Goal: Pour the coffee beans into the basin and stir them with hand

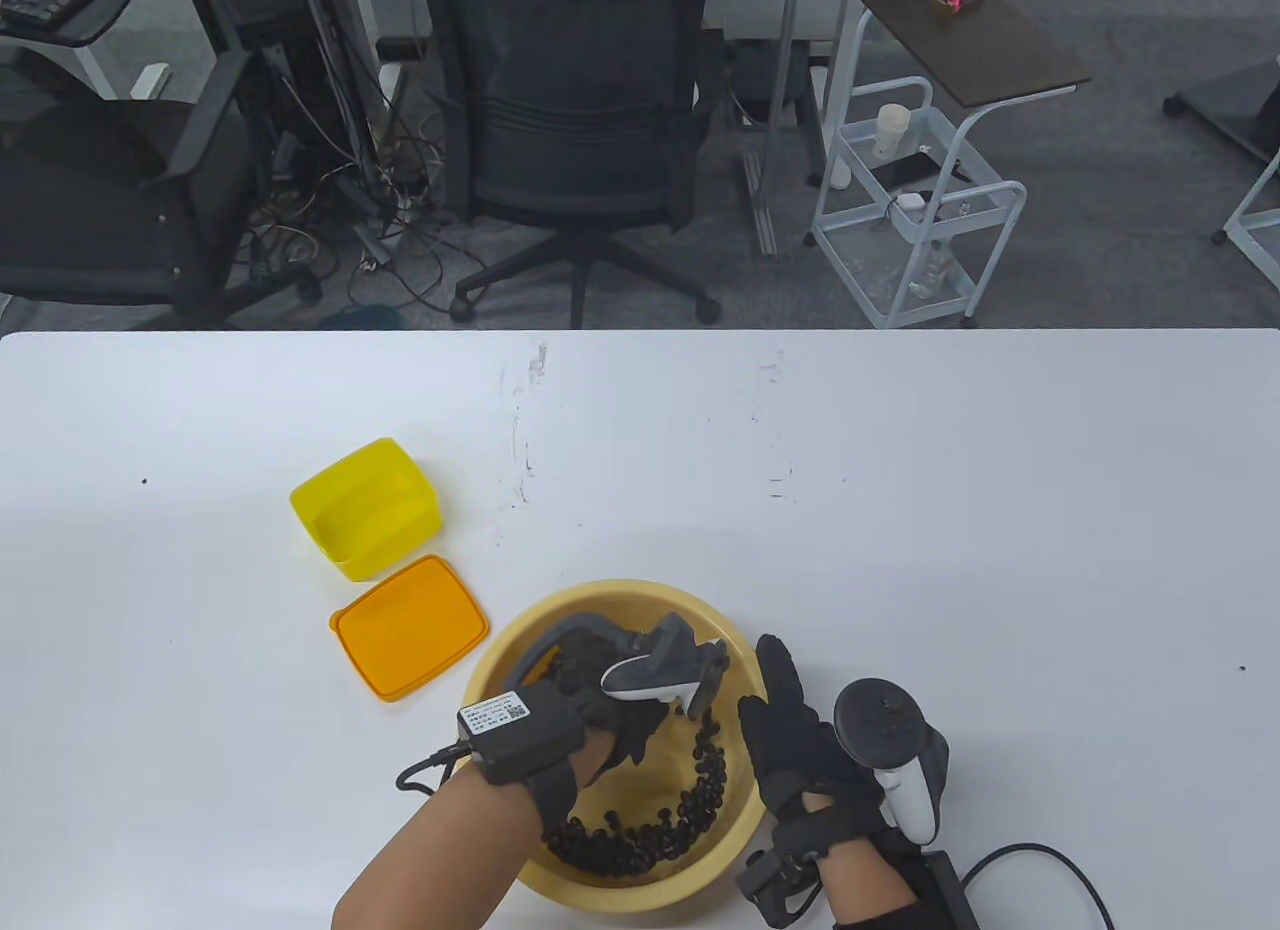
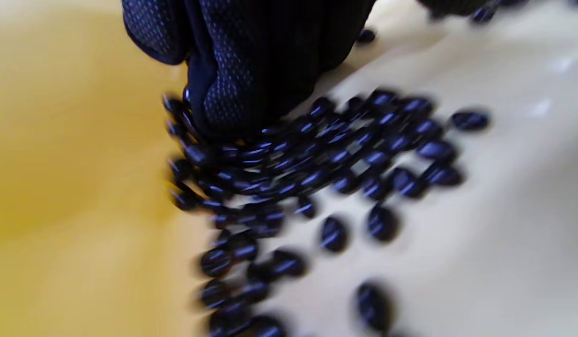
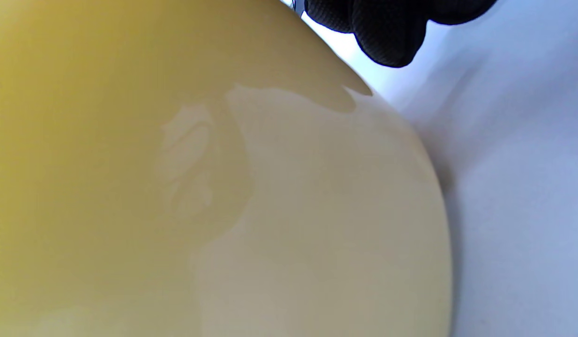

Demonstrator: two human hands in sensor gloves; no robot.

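Note:
A cream-yellow basin (image 1: 610,592) stands near the table's front edge. Dark coffee beans (image 1: 690,805) lie in an arc along its lower right inside. My left hand (image 1: 592,692) reaches down into the basin, with its tracker above it. The left wrist view shows its gloved fingers (image 2: 251,70) pointing down and touching the blurred coffee beans (image 2: 326,164) on the basin floor (image 2: 481,243). My right hand (image 1: 785,715) lies against the basin's right outer side, fingers fairly straight. In the right wrist view a gloved fingertip (image 3: 387,32) sits beside the basin wall (image 3: 176,196).
An empty yellow box (image 1: 365,505) stands left of the basin, with its orange lid (image 1: 410,625) flat on the table beside it. Cables trail from both wrists near the front edge. White tabletop (image 1: 900,490) stretches behind and to the right.

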